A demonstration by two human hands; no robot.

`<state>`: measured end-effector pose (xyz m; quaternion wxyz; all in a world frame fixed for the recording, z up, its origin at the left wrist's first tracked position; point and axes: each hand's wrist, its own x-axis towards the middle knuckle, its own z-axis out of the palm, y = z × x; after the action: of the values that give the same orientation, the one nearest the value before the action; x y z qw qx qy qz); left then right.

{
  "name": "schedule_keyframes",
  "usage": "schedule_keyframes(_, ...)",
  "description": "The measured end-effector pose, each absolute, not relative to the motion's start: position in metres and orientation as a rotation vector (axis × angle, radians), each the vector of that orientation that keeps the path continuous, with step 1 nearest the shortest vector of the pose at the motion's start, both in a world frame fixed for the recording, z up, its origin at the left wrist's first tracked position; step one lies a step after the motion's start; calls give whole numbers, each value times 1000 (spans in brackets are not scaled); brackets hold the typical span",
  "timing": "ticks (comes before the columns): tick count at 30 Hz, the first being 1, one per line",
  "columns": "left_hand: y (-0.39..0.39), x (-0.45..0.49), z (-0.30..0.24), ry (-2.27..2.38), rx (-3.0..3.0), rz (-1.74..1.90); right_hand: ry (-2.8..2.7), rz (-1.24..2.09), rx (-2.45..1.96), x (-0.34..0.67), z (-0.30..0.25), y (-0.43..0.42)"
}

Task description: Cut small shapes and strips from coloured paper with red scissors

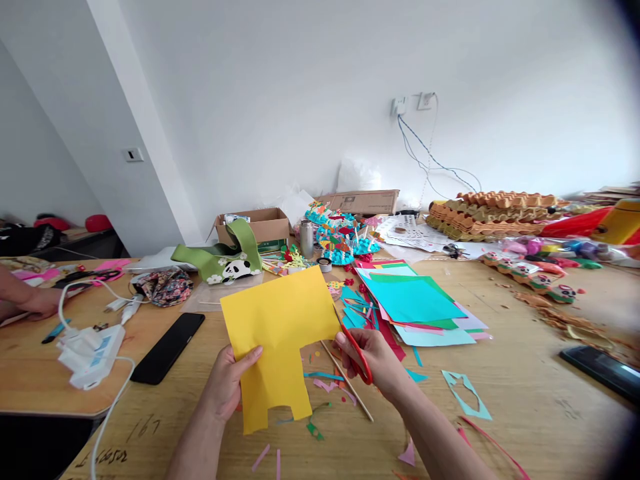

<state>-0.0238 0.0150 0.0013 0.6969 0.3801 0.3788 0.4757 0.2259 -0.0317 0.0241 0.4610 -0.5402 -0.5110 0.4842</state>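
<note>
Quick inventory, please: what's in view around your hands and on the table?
yellow paper: 1, yellow, centre, held up
scissors: 1, red-handled, at the paper's edge
paper stack: 1, teal on top, right of centre
wooden stick: 1, tan, below the scissors
phone: 1, black, left
power strip: 1, white, left
panda bag: 1, green, far side
cardboard box: 1, brown, far side
co-worker's hand: 1, far left
left hand: 1, gripping paper
right hand: 1, gripping scissors

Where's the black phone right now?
In the head view, the black smartphone lies on the wooden table, left of the left hand, beside the white power adapter.
</note>
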Motion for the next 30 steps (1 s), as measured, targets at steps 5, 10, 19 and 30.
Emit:
schedule_keyframes(5,14,-24,2,842,848,1063,-1239,1200,-1352,224,27,-32)
schedule_keyframes(10,15,-24,3,850,846,1078,-1256,1187,-1362,225,27,-32)
schedule_keyframes(19,15,-26,2,856,843,1097,-1256,1191,-1374,226,27,-32)
schedule_keyframes(30,15,-25,4,866,840,1105,-1255,1188,-1371,226,25,-31)
